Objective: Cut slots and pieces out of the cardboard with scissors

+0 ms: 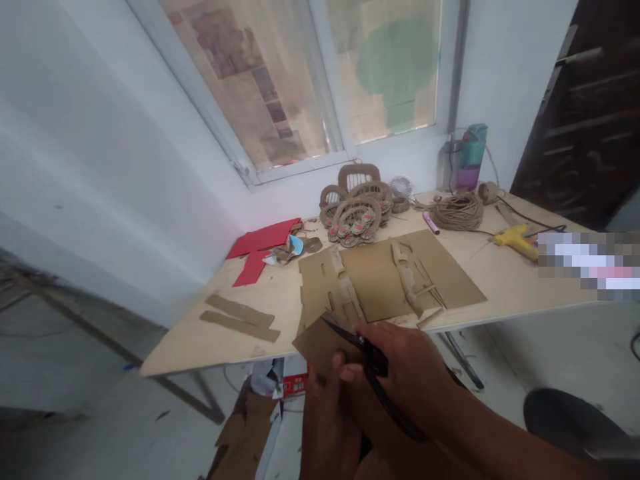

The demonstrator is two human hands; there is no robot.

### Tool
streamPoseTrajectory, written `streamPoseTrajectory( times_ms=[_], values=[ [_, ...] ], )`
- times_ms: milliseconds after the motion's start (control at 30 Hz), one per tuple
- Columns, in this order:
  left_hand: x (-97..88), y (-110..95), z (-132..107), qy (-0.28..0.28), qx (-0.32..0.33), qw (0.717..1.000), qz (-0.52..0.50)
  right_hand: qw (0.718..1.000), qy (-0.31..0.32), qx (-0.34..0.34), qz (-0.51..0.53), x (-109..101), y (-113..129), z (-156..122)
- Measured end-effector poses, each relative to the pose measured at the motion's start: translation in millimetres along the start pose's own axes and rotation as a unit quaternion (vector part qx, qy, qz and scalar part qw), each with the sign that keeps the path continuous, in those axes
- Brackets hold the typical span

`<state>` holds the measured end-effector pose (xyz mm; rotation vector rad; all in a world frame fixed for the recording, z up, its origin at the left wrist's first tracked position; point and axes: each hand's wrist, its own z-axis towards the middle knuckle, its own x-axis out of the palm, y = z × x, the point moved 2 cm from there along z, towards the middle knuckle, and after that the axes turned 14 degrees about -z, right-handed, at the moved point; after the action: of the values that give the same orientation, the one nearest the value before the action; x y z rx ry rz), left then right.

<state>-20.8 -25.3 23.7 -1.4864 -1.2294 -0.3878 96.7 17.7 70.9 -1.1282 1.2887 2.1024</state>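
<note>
My right hand (407,363) is closed round the black handles of a pair of scissors (376,373). Its blades point up and left, over the edge of a brown cardboard piece (315,343). Below them, my left hand (333,393) grips that cardboard, its thumb lying on the face. Part of the left hand is hidden behind the right one. Just beyond the hands, a large cardboard sheet (375,283) lies on the table, with torn strips (410,287) and offcuts on top.
On the wooden table (185,340) lie two cardboard strips (240,320), red sheets (265,237), small twine-wrapped pieces (357,207), a twine coil (457,212), a pink marker (431,223) and a yellow glue gun (515,241). A teal and purple bottle (470,160) stands at the back. Cardboard scraps (245,433) sit below.
</note>
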Motion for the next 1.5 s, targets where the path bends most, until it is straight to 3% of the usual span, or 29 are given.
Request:
streamPoseTrajectory(
  times_ms=[200,333,433,567,800,967,1100,1200,1333,1500],
  values=[
    [-2.4,-1.4,-0.5,0.002,0.012,1.000,0.028,1.000,0.003,-0.007,-0.012,2.1,1.3,1.4],
    [8.2,-1.7,-2.5,-0.004,0.018,1.000,0.020,1.000,-0.002,0.000,-0.020,3.1,-2.9,2.8],
    [18.7,-9.7,1.2,-0.007,0.017,1.000,0.019,0.999,0.002,0.029,0.033,0.5,-12.3,-1.6],
    [27.4,-30.5,14.0,-0.031,0.073,0.996,0.029,0.978,0.076,0.083,0.176,4.2,-32.4,-20.2],
    [27.5,-49.1,31.0,-0.037,0.098,0.994,0.017,0.940,0.179,0.098,0.273,22.6,-48.5,-50.9],
    [23.8,-48.6,26.9,-0.022,0.094,0.995,0.018,0.940,0.167,0.119,0.272,32.3,-42.8,-55.8],
    [14.3,-29.9,9.4,0.008,0.068,0.997,0.033,0.919,0.160,0.156,0.323,39.2,-37.4,-51.9],
    [4.4,-16.1,-2.9,-0.020,0.055,0.997,0.040,0.917,0.161,0.166,0.325,41.2,-32.3,-47.2],
    [1.1,-15.2,-9.6,-0.047,0.074,0.995,0.043,0.945,0.124,0.133,0.273,43.4,-34.3,-45.9],
    [8.8,-15.4,-16.9,-0.040,0.019,0.999,0.029,0.982,0.022,0.030,0.183,40.4,-37.3,-46.8]
  ],
)
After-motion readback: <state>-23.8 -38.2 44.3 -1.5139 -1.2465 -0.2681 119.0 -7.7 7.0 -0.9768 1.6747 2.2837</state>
